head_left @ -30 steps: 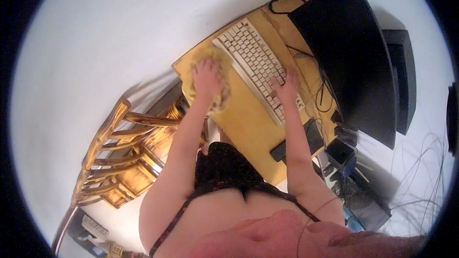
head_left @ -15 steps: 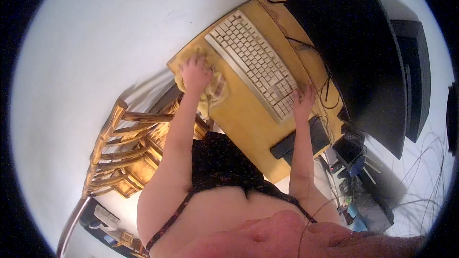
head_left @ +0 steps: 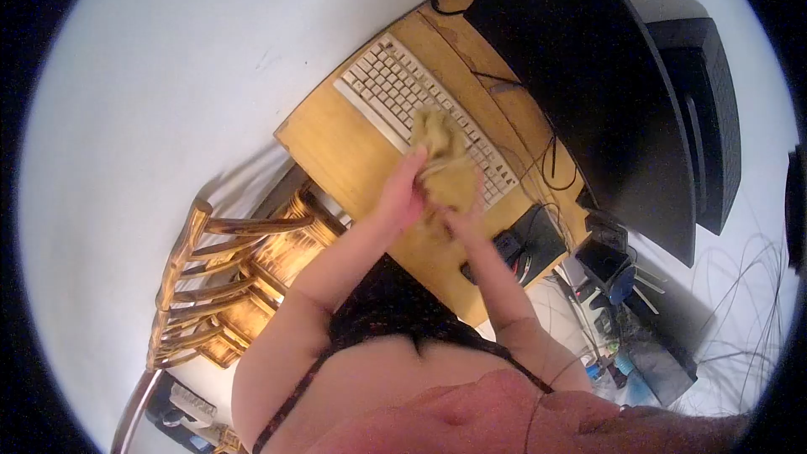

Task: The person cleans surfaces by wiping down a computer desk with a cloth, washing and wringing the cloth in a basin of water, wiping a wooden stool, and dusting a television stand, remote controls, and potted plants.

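A crumpled yellow-brown cloth (head_left: 450,170) is held up between both hands, over the lower part of the white keyboard (head_left: 382,88). My left hand (head_left: 405,188) grips its left side, with the fingers partly behind the cloth. On the cloth's right and lower side is my right hand (head_left: 465,220), closed on it and somewhat blurred. The keyboard lies on the yellow wooden desk (head_left: 324,141), and the cloth hides part of its keys.
A large black monitor (head_left: 588,92) stands along the desk's far side, with cables near it. A black pad (head_left: 542,237) lies at the desk's right end. Wooden chairs (head_left: 227,265) are at the left, below the desk. A black speaker-like box (head_left: 714,118) is behind the monitor.
My left hand has lifted the cloth off the desk and moved it right. My right hand has left the keyboard's edge and taken hold of the cloth. The view has shifted slightly.
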The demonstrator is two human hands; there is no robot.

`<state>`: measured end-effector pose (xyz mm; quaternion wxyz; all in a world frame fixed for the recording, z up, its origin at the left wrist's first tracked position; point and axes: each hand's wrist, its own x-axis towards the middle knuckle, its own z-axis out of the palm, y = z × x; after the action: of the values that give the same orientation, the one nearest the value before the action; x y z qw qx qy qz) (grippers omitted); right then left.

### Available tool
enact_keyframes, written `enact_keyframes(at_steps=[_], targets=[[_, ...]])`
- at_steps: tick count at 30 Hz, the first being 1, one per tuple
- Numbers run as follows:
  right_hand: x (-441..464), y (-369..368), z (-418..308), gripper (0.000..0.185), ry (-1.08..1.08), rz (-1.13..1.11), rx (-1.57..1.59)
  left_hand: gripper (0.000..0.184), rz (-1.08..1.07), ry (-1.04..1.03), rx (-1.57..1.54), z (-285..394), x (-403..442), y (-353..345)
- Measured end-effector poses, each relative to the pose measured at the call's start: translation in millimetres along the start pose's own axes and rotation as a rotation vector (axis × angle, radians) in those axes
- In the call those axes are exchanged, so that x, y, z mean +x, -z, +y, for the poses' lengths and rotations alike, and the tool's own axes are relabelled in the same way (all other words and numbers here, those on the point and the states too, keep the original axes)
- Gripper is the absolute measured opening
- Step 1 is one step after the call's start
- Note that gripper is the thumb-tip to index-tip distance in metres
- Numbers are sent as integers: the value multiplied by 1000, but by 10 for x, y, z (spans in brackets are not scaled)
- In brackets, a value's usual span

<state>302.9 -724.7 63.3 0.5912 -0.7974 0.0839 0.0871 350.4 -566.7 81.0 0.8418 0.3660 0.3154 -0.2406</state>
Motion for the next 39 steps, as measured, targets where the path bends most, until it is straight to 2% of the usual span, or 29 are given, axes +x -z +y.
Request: enact_keyframes(at_steps=[2,3,5,6,7,8,9,10,11,13,17,19,21,23,25,26,28,29,31,32,34,35,37,38,39], targets=[[475,221,-169,90,139,170,7,44,-67,-199,49,247,168,-161],[733,319,-428,85,269,193,-202,45,-92,-293,68,299,240,-191],[1264,430,-805,76,483,159,-584,46,211,-907,950,446,433,148],[1496,430,-861,72,559,104,-756,49,301,-902,1118,468,505,384],[1685,374,-810,72,562,104,-754,52,393,-888,1287,453,596,635],[1846,297,-684,71,541,-16,-870,52,395,-890,1286,361,701,910],[2027,214,-513,70,521,-134,-984,53,404,-938,1438,254,816,1183],[2220,145,-107,70,448,-200,-851,54,413,-986,1590,213,881,1316],[2384,115,16,70,458,-193,-851,54,416,-998,1588,212,898,1315],[2655,62,160,71,533,-226,-828,56,455,-933,1852,140,879,1311],[3064,-405,251,68,548,-178,-843,57,478,-793,1948,82,895,1248],[3092,-572,42,62,453,-5,-839,56,473,-788,1957,128,874,1217],[3012,-430,-16,59,390,-39,-882,56,467,-794,1976,90,901,1271],[2815,-315,-66,56,336,-79,-916,56,469,-883,1970,111,886,1274],[2553,-117,-122,53,-2,-151,-1075,55,480,-867,1979,140,884,1239],[2524,-88,-53,53,4,-149,-1077,55,497,-852,1982,152,893,1222],[2466,-87,188,51,34,36,-1273,55,499,-843,1986,131,893,1241],[2517,-87,261,51,30,34,-1274,55,494,-834,1994,105,882,1247],[2825,-168,311,45,230,300,-1358,56,484,-820,1996,129,878,1267],[2998,-183,329,45,233,303,-1352,56,479,-806,1986,139,894,1273],[3336,-145,412,40,393,603,-975,56,480,-813,1976,129,890,1282],[3527,-130,478,40,392,603,-975,56,475,-822,1964,125,893,1278],[3741,-143,520,40,511,718,-705,57,462,-811,1963,138,894,1267],[3701,-157,599,40,504,716,-707,57,450,-797,1955,128,871,1270],[3538,-183,535,42,388,595,-789,57,443,-788,1959,112,844,1305]])
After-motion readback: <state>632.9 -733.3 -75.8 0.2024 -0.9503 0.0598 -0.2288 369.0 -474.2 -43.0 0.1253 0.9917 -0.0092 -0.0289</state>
